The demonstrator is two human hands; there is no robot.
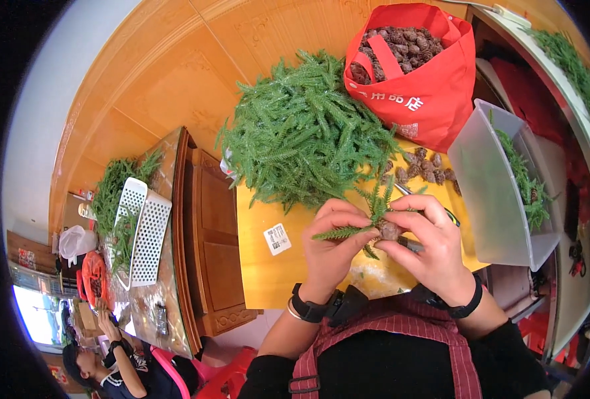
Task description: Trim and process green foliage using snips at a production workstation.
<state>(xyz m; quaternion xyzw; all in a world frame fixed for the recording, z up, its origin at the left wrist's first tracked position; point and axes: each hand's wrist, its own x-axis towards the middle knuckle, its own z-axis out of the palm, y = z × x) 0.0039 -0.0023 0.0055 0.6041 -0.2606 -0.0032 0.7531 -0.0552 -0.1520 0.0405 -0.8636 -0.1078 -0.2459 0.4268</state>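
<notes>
Over the yellow table [258,266] both my hands come together on a small green artificial pine sprig [377,203]. A brown pine cone [389,231] sits at its base. With thumb and fingers my left hand [338,239] pinches the sprig close to the cone. My right hand [431,239] has thumb and fingers closed around the cone from the other side. Where the cone meets the stem is hidden by fingertips. Partly behind my right hand lies a tool with a dark handle [452,217]; its kind is hard to make out.
A big heap of green sprigs [301,133] covers the table's back left. Behind it stands a red bag [428,100] full of pine cones; loose cones [430,174] lie before it. To the right is a translucent bin [491,193]. A person [99,372] sits at another table, far left.
</notes>
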